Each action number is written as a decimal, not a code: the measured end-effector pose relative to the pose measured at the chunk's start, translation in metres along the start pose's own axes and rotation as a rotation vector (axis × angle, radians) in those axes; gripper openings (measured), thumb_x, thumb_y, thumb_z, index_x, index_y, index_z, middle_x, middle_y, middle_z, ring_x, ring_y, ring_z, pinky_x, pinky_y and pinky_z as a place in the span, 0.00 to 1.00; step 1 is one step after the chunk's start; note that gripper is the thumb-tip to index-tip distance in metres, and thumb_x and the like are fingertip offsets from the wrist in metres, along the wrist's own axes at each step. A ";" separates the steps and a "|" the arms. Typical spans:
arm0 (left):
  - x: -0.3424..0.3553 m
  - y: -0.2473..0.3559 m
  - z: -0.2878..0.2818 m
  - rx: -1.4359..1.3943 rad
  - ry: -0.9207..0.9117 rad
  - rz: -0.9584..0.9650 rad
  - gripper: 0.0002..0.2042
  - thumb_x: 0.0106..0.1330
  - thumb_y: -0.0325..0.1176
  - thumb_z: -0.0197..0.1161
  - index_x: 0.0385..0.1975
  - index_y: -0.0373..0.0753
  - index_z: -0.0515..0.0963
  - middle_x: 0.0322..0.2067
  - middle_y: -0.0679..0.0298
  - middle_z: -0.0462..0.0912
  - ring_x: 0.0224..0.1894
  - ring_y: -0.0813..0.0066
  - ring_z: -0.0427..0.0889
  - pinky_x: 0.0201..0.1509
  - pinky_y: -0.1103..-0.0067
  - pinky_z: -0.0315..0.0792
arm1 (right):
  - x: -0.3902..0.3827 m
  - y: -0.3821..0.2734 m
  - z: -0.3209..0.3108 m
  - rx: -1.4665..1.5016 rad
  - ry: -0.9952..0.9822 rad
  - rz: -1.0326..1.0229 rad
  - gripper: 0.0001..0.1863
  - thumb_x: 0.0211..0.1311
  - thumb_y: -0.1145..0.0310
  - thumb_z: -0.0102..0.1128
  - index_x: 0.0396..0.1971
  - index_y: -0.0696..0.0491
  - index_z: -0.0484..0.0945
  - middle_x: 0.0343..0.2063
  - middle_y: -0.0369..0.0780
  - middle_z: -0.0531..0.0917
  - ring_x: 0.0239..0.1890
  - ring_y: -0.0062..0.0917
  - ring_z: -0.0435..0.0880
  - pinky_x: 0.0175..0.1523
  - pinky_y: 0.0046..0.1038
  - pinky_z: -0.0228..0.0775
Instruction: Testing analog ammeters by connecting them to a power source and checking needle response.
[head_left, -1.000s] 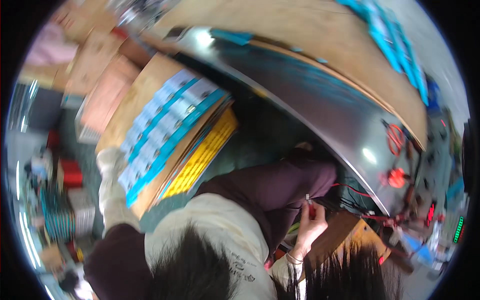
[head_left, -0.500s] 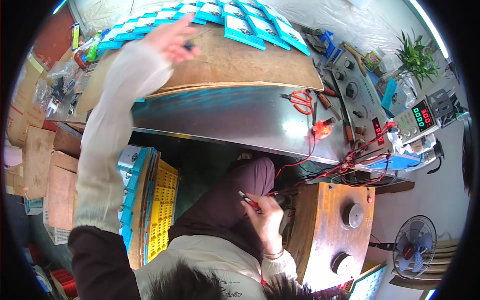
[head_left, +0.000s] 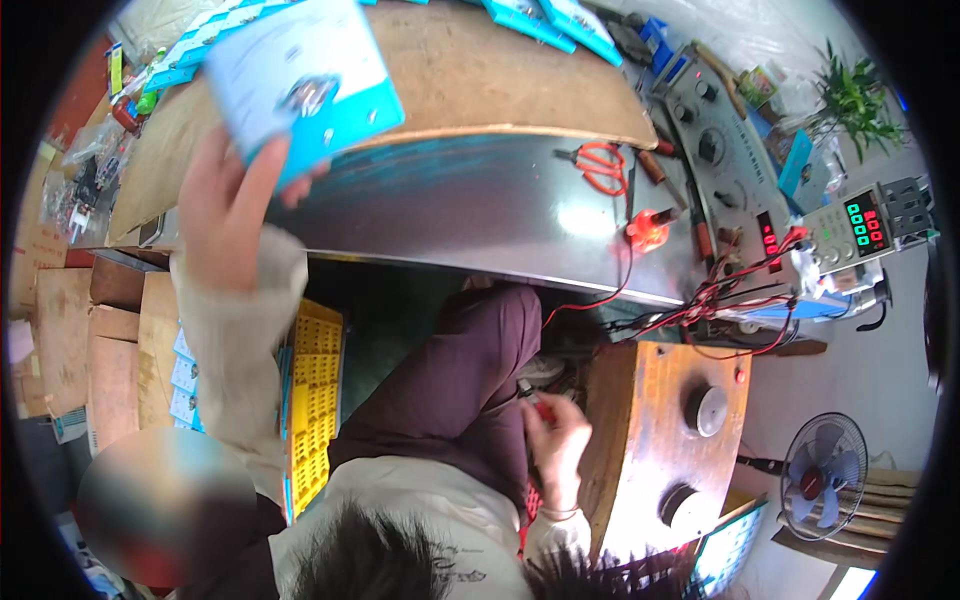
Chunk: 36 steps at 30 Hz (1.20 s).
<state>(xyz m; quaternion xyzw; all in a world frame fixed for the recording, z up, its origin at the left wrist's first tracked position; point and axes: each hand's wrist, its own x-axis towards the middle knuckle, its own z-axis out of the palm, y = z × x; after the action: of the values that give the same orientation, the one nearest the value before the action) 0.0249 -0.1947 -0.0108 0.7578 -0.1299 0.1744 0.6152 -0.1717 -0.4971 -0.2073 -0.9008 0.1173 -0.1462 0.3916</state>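
My left hand is raised over the left side of the bench, its fingers closed on the lower edge of a flat blue-and-white square panel. A small shiny metal part sits on the panel's face, near its blue border. Near my right knee, my right hand is closed around a slim, pen-like red tool with a dark tip. Most of the tool is hidden by the fingers, so its exact kind cannot be made out.
More such panels lie along the far edge of a brown board on the metal bench. To the right are red-handled scissors, instruments with red and black leads, and a wooden box. A yellow crate stands left of my legs.
My left hand, which reached out over the board, has come back nearer and now holds a panel. The view has shifted. My right hand still holds the red tool near the knee.
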 end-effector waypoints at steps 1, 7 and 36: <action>-0.028 -0.001 0.000 -0.084 0.029 -0.050 0.17 0.67 0.31 0.57 0.51 0.28 0.66 0.39 0.53 0.82 0.33 0.72 0.84 0.33 0.84 0.75 | 0.006 -0.001 -0.002 -0.008 0.010 0.050 0.12 0.48 0.71 0.74 0.31 0.58 0.82 0.19 0.39 0.81 0.22 0.19 0.78 0.29 0.23 0.71; -0.108 -0.039 0.043 -0.668 -0.186 -0.501 0.24 0.66 0.31 0.59 0.60 0.34 0.61 0.38 0.53 0.82 0.32 0.69 0.83 0.31 0.82 0.73 | 0.033 -0.054 0.000 0.140 0.060 -0.009 0.11 0.50 0.73 0.73 0.32 0.57 0.81 0.20 0.26 0.74 0.21 0.07 0.62 0.25 0.12 0.54; -0.138 -0.080 0.096 -0.550 -0.320 -0.625 0.27 0.70 0.37 0.57 0.65 0.35 0.60 0.41 0.66 0.81 0.33 0.85 0.77 0.33 0.86 0.69 | 0.040 -0.078 0.021 0.301 0.011 -0.119 0.10 0.46 0.81 0.72 0.27 0.60 0.78 0.22 0.40 0.80 0.23 0.22 0.77 0.29 0.20 0.69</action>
<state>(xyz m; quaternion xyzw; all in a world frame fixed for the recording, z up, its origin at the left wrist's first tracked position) -0.0568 -0.2740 -0.1580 0.5863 -0.0295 -0.1804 0.7892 -0.1195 -0.4440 -0.1568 -0.8364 0.0426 -0.1901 0.5123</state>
